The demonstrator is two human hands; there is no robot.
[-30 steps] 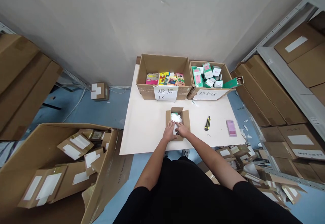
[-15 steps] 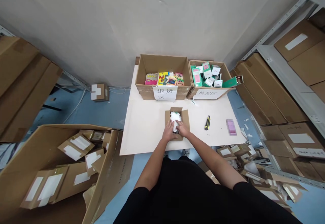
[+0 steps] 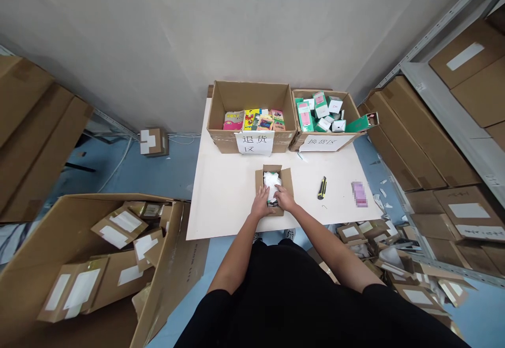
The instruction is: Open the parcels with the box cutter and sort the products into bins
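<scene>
A small cardboard box (image 3: 289, 182) stands on the white table with its flaps folded out. Crumpled white paper (image 3: 271, 179) fills its top, and a bit of green and something dark show beside the paper. My left hand (image 3: 261, 204) grips the near left side of this box, its thumb along the front edge and its fingertips over the flap. From the right, my right hand (image 3: 284, 199) reaches over the box's edge with fingers stretched toward the paper, touching it. A black and yellow box cutter (image 3: 322, 188) lies to the right of the box.
At the back of the table (image 3: 221, 195) stand a labelled carton (image 3: 219, 141) with booklets and another labelled carton (image 3: 294, 145) with green-white boxes. A pixelated pink item (image 3: 359, 194) lies at right. A large carton (image 3: 79, 203) of parcels is left; discarded boxes (image 3: 418, 295) lie right.
The view has shifted slightly. Both hands stay at the small box; the right fingers have moved a little over the white paper.
</scene>
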